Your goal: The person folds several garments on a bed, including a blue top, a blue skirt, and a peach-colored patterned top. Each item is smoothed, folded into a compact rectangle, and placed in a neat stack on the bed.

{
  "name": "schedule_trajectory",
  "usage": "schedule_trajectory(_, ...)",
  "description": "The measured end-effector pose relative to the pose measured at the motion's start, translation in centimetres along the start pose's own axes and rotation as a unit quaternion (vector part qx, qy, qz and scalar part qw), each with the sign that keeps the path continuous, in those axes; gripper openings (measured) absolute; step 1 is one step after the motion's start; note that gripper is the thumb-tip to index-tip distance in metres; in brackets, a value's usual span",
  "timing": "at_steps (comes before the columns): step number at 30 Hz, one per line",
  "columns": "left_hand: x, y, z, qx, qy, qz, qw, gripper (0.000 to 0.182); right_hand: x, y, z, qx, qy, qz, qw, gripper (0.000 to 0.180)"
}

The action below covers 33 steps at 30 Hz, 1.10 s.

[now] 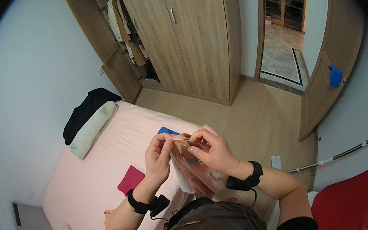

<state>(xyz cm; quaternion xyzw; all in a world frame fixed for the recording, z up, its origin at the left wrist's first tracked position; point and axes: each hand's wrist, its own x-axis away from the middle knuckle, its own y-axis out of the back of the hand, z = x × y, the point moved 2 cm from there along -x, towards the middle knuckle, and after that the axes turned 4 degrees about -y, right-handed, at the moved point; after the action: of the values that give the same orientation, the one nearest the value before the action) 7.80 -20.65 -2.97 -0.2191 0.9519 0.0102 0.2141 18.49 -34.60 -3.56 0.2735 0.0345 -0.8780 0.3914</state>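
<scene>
Before my chest hangs a thin, sheer peach-coloured garment or cloth (184, 156), gathered at its top edge. The thumb and fingers of my left hand (160, 157) pinch its upper left corner. At the upper right of the same edge, my right hand (214, 149) grips it between thumb and bent fingers. Its lower part drapes loosely beside the bed's edge. Partly hidden behind my left fingertips, a blue folded cloth (167, 131) lies on the bed. A dark pink folded cloth (130, 180) rests on the sheet near my left wrist.
The bed (92, 186) has a pink sheet. Toward its head lie a pale patterned pillow (92, 131) and a black cloth (90, 108). A wooden wardrobe (193, 37) stands ahead, its left door open on hanging clothes. To my right are a red cover (348, 211) and a metal pole (344, 152).
</scene>
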Motion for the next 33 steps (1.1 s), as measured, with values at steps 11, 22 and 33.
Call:
schedule_trajectory(11,-2.1,2.7,-2.2,0.041,-0.054,-0.070,0.995,0.013,2.6,-0.2,-5.4,0.344,0.185,0.052,0.919,0.012)
schedule_trajectory(22,-3.4,5.0,-3.6,0.084,-0.095,-0.106,0.986,0.013,6.4,-2.0,-1.5,0.173,0.405,0.204,0.874,0.016)
schedule_trajectory(33,-2.6,4.5,-4.1,0.047,-0.080,-0.074,0.993,0.013,6.6,-1.6,-1.0,0.265,0.316,0.370,0.833,0.013)
